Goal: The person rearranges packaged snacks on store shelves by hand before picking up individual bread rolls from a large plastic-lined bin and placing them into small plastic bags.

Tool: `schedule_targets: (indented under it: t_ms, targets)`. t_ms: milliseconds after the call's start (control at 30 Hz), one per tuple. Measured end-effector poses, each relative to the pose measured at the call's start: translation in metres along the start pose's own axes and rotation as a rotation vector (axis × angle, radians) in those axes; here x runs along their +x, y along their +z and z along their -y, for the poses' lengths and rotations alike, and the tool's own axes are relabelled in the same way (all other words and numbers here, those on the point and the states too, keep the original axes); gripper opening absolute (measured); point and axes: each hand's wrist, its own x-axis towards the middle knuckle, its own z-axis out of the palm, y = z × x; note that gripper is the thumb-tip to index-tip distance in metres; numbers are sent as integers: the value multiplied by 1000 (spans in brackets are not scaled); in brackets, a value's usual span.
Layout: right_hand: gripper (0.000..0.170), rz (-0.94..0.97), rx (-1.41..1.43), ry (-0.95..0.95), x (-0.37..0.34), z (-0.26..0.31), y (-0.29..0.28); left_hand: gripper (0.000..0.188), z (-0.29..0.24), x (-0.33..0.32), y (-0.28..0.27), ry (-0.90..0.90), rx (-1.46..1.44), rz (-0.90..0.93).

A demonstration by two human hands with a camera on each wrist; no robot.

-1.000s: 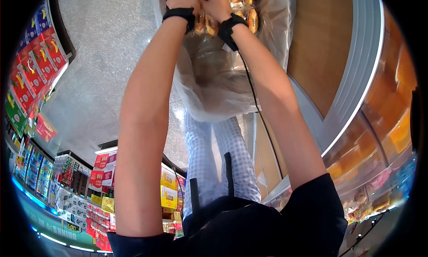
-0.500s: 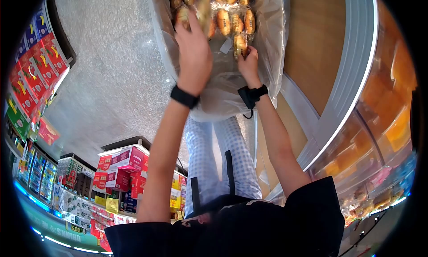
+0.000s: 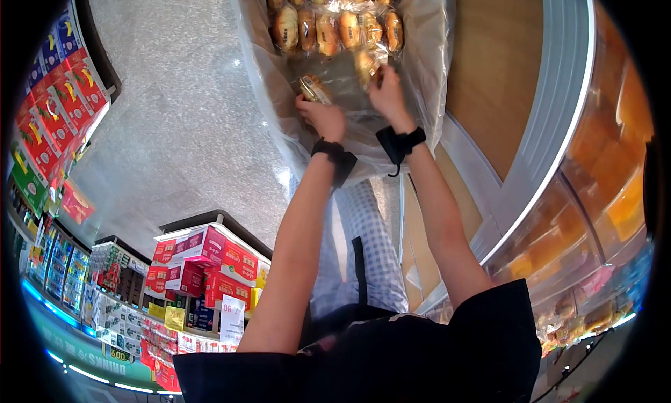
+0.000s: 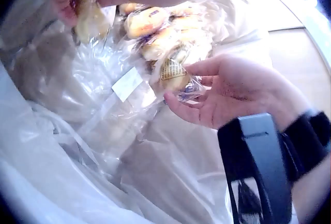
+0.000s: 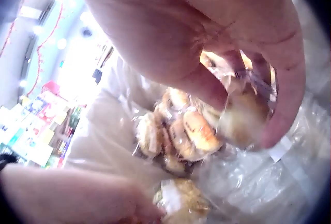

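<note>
In the head view, my left hand (image 3: 325, 119) holds a plastic-wrapped bun (image 3: 314, 89) at the near left of a container lined with clear plastic (image 3: 430, 61). To its right, my right hand (image 3: 391, 101) grips another wrapped bun (image 3: 365, 69), slightly blurred, by its near end. The left wrist view shows this second bun (image 4: 175, 75) pinched between thumb and fingers, with print on its wrapper. Rows of wrapped buns (image 3: 327, 34) lie just beyond both hands. Thumb and fingers of my right hand curl round the bun (image 5: 243, 115) in the right wrist view.
A small white slip (image 4: 126, 84) lies on the plastic near the hands. Right of the container stand a brown panel (image 3: 496, 75) and a curved display case (image 3: 594, 193) with clear bins. Grey floor (image 3: 168, 110) and shelves of red boxes (image 3: 231, 263) are on the left.
Both hands have come back from the far rows toward the body. The left hand moved from the second row's left end to the near left, bun in hand; the right stays near the row's right end.
</note>
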Motion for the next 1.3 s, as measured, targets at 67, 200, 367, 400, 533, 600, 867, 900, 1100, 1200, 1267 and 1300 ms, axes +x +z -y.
schedule_targets:
  t_ms: [67, 200, 367, 400, 533, 600, 867, 900, 1100, 1200, 1267, 1300]
  targets:
    - [51, 133, -49, 31, -11, -4, 25, 60, 2, 8, 2, 137, -12, -132]
    - [35, -4, 99, -6, -8, 11, 61, 54, 6, 26, 10, 209, 6, -130]
    - [39, 41, 2, 62, -46, 44, 36, 50, 5, 35, 18, 51, -4, -112]
    - [38, 134, -91, 47, -49, 44, 32, 51, 6, 39, 19, 45, 65, -85]
    - [37, 193, -147, -64, -16, -3, 85, 57, -9, 58, 8, -148, -95, -56]
    - [33, 190, -216, -91, -9, 13, 98, 61, -56, 39, -39, -50, -192, 232]
    - [30, 94, -176, -115, -9, 27, 98, 61, -110, 100, -21, 817, 398, -95]
    - [31, 80, -156, -89, -5, 27, 97, 62, -115, 109, -15, 721, 486, -64]
    - [36, 174, -272, -183, 14, 23, 98, 59, -134, 136, -28, 813, 640, 17]
    - [51, 288, -296, -81, 15, 38, 77, 59, -131, 127, -38, 882, 608, 60]
    - [69, 335, -240, -103, 14, 37, 69, 60, -131, 100, -29, 835, 570, 36]
    - [85, 355, -246, -68, 14, 37, 67, 64, -126, 100, -21, 850, 645, -29]
